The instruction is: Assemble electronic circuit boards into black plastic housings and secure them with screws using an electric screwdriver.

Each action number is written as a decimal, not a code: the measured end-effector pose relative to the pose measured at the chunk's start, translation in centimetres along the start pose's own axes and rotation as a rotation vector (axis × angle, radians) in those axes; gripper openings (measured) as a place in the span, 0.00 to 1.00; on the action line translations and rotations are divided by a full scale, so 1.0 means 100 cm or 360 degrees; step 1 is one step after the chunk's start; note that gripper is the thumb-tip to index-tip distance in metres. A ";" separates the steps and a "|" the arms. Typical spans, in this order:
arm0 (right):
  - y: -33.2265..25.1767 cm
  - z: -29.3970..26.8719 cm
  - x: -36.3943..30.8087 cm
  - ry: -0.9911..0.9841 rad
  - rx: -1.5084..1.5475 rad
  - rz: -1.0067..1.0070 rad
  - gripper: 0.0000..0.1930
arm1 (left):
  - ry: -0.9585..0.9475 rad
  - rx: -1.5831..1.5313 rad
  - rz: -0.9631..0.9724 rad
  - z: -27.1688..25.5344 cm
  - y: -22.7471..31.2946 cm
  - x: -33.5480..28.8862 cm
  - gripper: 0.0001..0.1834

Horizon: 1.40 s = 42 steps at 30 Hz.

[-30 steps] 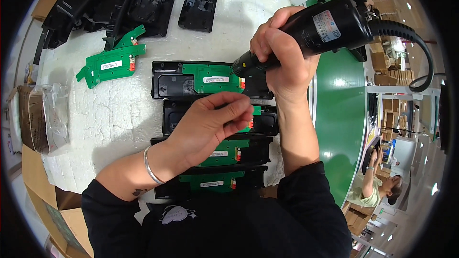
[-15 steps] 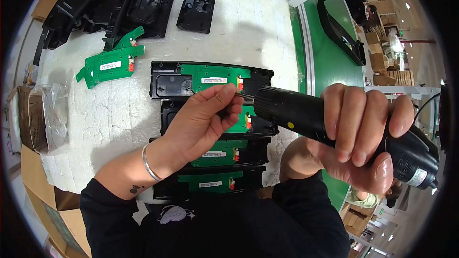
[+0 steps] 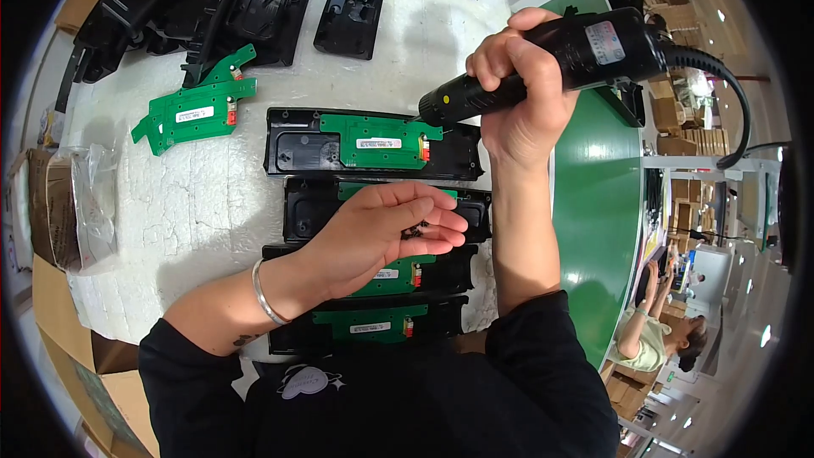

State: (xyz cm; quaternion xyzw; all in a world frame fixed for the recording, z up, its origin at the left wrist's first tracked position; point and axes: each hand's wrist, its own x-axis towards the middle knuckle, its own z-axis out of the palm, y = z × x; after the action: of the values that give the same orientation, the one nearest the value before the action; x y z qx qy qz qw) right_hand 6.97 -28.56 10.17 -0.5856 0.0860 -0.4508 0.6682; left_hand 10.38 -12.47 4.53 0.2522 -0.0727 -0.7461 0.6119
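Observation:
My right hand (image 3: 534, 102) is wrapped round a black corded electric screwdriver (image 3: 572, 55). Its tip points down at the upper right part of a green circuit board (image 3: 369, 128), which lies in the farthest of several black plastic housings (image 3: 297, 148). Whether the bit touches a screw is too small to see. Cupped palm up, my left hand (image 3: 360, 233) holds several small dark screws (image 3: 414, 230), above the second housing (image 3: 303, 214). Nearer to me lie more housings with boards, partly covered by my left hand and forearm.
Loose green boards (image 3: 195, 114) lie at the left on the white foam surface (image 3: 186, 220). Black plastic parts (image 3: 352, 8) are gathered at the far side. Cardboard boxes (image 3: 55, 212) stand at the left. A green bench (image 3: 593, 229) runs along the right, with a co-worker (image 3: 649, 335) beyond it.
My right hand has swung the screwdriver from the right to the far housing, tip down. My left hand has left the bit, moved nearer and opened into a cup, showing the screws.

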 end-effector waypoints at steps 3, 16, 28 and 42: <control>0.002 0.000 0.001 -0.0017 -0.0009 -0.0004 0.08 | 0.0045 0.0098 0.0011 0.002 -0.001 -0.002 0.12; 0.006 0.008 0.001 -0.0200 -0.0365 0.0087 0.05 | 0.0209 -0.0003 0.0078 -0.001 0.005 -0.002 0.11; -0.090 0.004 -0.026 -0.0667 0.0386 -0.0156 0.13 | 0.0427 -0.0371 0.0238 -0.001 0.011 -0.002 0.06; -0.094 0.007 -0.055 -0.0642 0.0223 -0.0262 0.14 | 0.0311 -0.0584 0.0228 0.006 0.002 -0.009 0.09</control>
State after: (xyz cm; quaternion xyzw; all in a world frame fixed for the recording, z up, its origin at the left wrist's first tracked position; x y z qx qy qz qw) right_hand -0.48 -23.33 16.22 -0.6212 -0.1290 -0.3823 0.6718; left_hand 10.38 -11.79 5.32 0.2019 0.1062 -0.6735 0.7032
